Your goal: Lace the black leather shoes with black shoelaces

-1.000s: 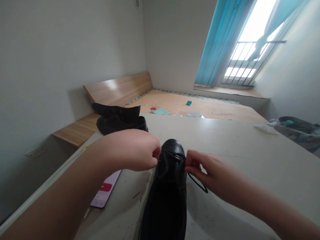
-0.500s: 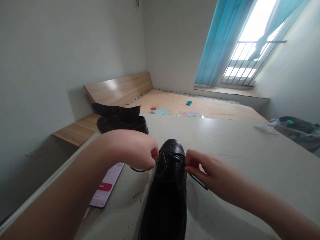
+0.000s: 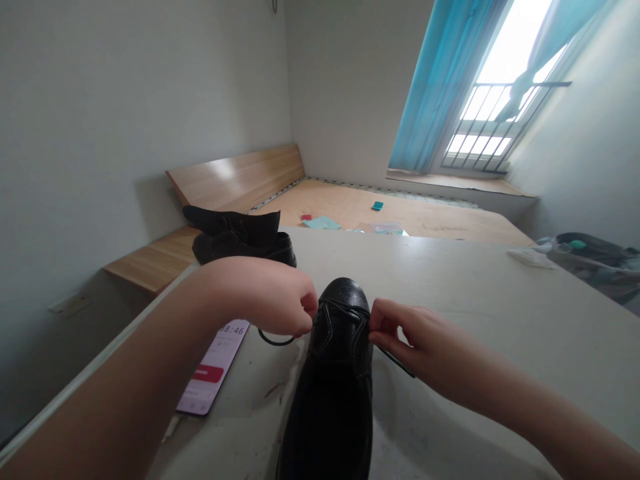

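Left hand closed, fingers curled in at the shoe's throat, grip on the lace partly hidden; a lace loop hangs below it. Right hand pinches the black lace at the opposite eyelet edge. Black leather lace-up shoe sits on the desk, toe toward the far edge. Upper looks fairly stiff; lace likely soft and slippery, best held near the eyelets. Phone lies left of the shoe. Dark shoes sit beyond the far-left corner.
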A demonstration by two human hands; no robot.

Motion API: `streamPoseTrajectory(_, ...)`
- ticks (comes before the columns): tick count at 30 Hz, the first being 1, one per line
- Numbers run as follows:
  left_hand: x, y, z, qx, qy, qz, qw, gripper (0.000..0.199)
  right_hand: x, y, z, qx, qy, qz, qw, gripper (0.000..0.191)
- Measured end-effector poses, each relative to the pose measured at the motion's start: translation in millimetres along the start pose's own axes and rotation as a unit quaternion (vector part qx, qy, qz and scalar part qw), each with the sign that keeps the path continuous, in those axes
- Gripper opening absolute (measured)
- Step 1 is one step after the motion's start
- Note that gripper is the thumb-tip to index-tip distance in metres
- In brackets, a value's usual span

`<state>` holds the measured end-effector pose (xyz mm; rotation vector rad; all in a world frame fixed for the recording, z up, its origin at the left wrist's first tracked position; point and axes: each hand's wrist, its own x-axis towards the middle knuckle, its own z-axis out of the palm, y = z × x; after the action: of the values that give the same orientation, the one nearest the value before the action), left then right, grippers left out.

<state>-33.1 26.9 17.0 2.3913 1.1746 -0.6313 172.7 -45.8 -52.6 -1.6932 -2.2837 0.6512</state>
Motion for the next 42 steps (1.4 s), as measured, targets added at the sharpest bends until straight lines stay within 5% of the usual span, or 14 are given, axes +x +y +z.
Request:
streamPoseTrajectory(24, 5.1, -5.8, 2.2, 0.005, 0.112, 0.034, 0.993, 0.017, 1.2, 1.0, 2.5, 0.007, -0.011, 0.007, 1.000, 0.012)
streamPoseTrajectory(42, 8.5, -3.5, 5.6, -0.001, 0.116, 0.062, 0.991, 0.016, 2.8, 0.1, 4.4, -0.004, 0.004, -0.006, 1.000, 0.013)
